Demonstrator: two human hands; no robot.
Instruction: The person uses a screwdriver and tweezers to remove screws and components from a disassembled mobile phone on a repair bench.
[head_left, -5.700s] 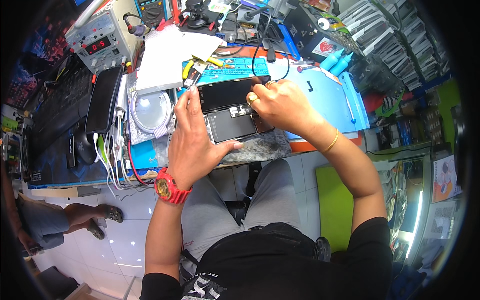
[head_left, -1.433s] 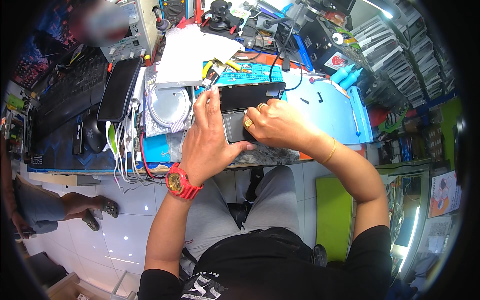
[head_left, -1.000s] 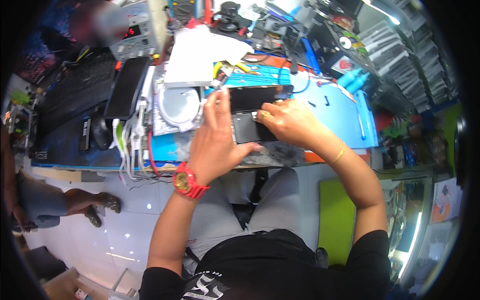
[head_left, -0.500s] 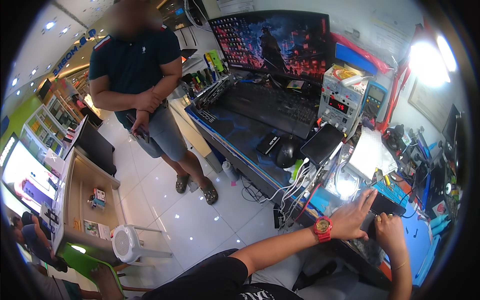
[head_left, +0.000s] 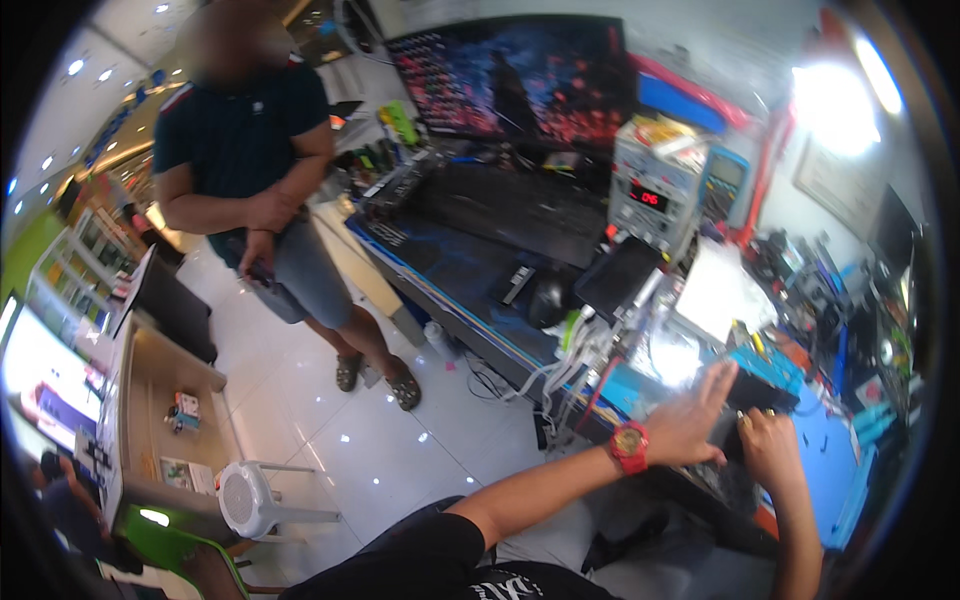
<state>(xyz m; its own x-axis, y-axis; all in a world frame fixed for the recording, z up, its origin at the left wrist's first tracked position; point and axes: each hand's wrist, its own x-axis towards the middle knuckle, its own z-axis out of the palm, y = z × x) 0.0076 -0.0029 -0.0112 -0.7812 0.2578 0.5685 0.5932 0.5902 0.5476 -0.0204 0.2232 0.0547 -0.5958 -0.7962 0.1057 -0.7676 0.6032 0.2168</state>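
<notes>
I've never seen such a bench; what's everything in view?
Monitor: 1, dark, upper centre
Keyboard: 1, black, before monitor
Mouse: 1, black, before keyboard
Power supply: 1, grey, monitor's right
Multimeter: 1, blue, beside power supply
Lamp: 1, glowing white, upper right
Opened phone: 1, black, lower right
Second phone: 1, black, beside mouse
Cables: several, white, below second phone
Mat: 1, blue, lower right
Clutter: uncountable, mixed, far right
Stool: 1, white, lower left
Bystander: 1, dark-shirted, left
Watch: 1, red, left wrist
Left hand: 1, bare, opened phone's left
Right hand: 1, bare, opened phone's right
</notes>
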